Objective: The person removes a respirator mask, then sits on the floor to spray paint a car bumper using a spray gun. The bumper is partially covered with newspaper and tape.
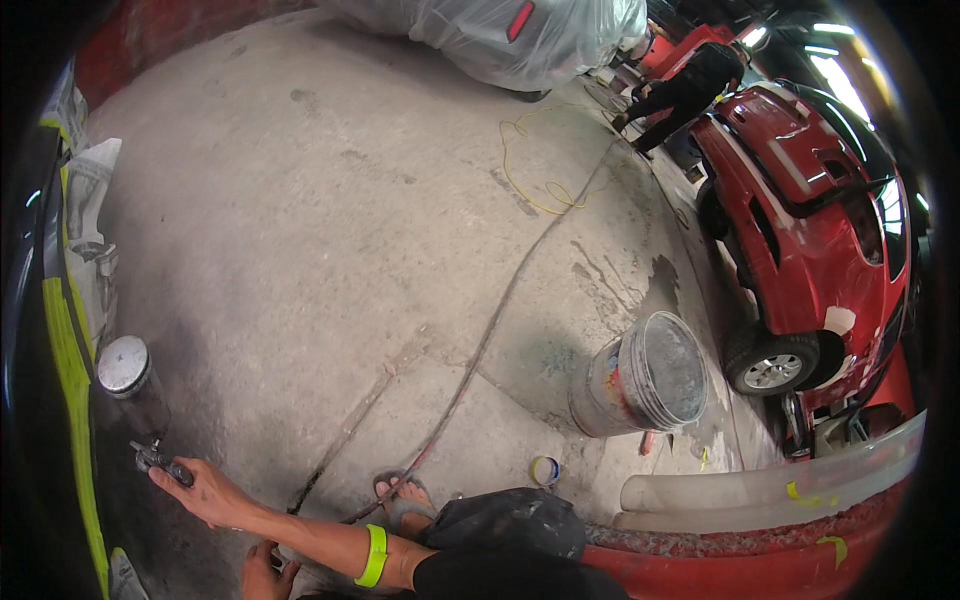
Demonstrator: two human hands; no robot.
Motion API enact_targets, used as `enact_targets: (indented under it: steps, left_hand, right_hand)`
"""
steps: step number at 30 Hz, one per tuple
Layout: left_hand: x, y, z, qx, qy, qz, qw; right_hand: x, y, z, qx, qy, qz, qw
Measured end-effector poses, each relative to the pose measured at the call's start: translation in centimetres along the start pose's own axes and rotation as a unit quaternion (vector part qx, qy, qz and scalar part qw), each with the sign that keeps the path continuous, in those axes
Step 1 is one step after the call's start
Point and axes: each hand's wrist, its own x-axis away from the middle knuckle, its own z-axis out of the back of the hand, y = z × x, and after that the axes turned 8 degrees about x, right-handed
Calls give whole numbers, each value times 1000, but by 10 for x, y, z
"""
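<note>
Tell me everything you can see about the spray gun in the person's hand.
The spray gun is a small dark metal tool with a clear plastic cup on top, closed by a pale round lid and looking dark inside. It sits at the lower left, its cup tilted up and left, close against a dark panel edged with yellow-green masking tape. One hand grips its handle from the right; which hand it is cannot be told. Its nozzle is too small to make out.
</note>
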Motion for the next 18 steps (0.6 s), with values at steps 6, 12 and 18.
enact_targets:
  steps: [6,12,18]
  left_hand:
    - [-1,6,-7,-11,-5,21,1000]
    - [-10,5,2,-34,-23,99,994]
    - [-29,-4,1,16,122,-35,992]
  right_hand:
    - [9,-14,14,11,-35,4,999]
    - [5,-32,10,6,-17,-32,999]
    - [8,-34,26,30,13,-28,999]
